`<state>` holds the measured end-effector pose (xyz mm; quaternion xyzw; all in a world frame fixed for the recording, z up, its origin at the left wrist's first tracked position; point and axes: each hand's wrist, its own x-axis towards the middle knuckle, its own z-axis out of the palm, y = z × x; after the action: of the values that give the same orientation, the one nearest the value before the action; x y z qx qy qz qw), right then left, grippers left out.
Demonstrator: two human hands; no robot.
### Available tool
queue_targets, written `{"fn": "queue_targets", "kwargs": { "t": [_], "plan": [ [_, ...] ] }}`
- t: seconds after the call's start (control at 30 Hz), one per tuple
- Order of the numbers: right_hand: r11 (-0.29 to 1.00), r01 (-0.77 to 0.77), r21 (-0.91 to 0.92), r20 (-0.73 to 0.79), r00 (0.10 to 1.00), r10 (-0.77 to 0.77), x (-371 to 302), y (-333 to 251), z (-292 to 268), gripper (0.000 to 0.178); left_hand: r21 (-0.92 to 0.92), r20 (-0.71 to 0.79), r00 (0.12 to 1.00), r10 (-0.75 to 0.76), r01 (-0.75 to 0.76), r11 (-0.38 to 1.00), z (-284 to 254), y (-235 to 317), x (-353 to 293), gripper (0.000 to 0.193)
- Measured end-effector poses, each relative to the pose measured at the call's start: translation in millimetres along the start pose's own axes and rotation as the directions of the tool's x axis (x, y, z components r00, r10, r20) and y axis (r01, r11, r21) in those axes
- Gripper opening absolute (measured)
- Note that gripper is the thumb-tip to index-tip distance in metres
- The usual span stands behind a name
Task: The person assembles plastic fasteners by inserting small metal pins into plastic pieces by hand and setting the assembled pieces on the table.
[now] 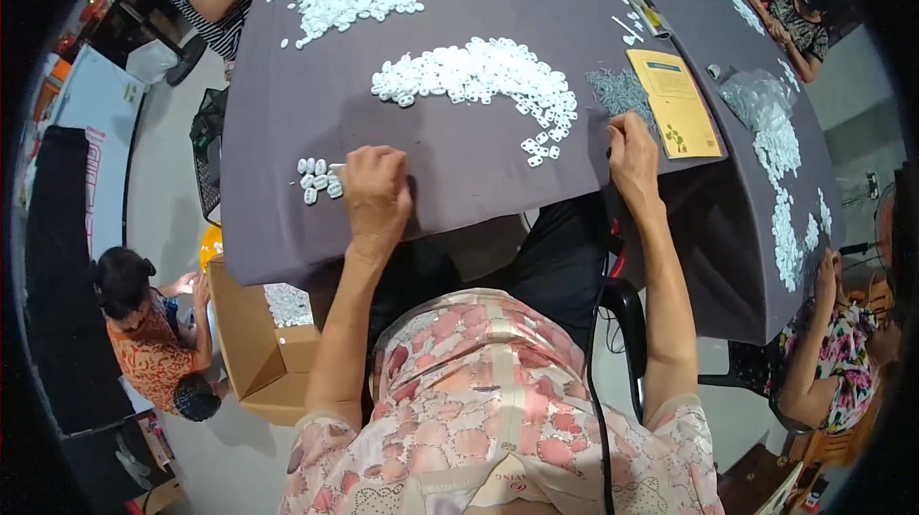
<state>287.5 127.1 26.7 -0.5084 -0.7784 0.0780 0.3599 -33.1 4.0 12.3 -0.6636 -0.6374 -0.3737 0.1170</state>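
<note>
My left hand (376, 191) rests low over the near left of the table, fingers curled in; its back hides whatever they hold. Right beside it lies a small group of white oval plastic pieces (320, 182), one partly under the fingertips. My right hand (632, 156) is closed in a pinch at the table's near edge, just below a heap of small grey metal pieces (617, 92). Anything between those fingers is too small to make out. Ahead, between the hands, spreads a curved heap of white plastic pieces with holes (479, 72).
A yellow printed booklet (675, 103) lies right of the grey heap. Another white heap (349, 3) is farther left on the dark tablecloth (459, 156). A clear plastic bag (756, 99) sits on the right table. Other people work around; an open cardboard box (254, 343) stands below left.
</note>
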Motion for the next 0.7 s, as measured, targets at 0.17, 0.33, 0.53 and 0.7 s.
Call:
{"fn": "queue_targets", "kwargs": {
  "t": [0.17, 0.33, 0.53, 0.7],
  "plan": [
    [0.965, -0.064, 0.255, -0.015, 0.997, 0.07, -11, -24, 12, 0.013, -0.188, 0.117, 0.983, 0.144, -0.121, 0.975, 31, 53, 13, 0.012],
    [0.916, -0.1, 0.388, -0.017, 0.993, 0.116, -19, -24, 24, 0.015, -0.347, 0.169, 0.982, 0.082, -0.019, 0.938, 58, 89, 33, 0.012],
    [0.799, -0.236, 0.553, 0.076, 0.969, 0.234, -23, -19, 25, 0.011, -0.251, 0.203, 0.975, 0.089, -0.036, 0.967, 74, 102, 39, 0.014],
    [0.762, -0.251, 0.597, 0.104, 0.966, 0.237, -22, -16, 25, 0.009, -0.187, 0.216, 0.975, 0.055, -0.014, 0.982, 76, 83, 36, 0.018]
  ]
}}
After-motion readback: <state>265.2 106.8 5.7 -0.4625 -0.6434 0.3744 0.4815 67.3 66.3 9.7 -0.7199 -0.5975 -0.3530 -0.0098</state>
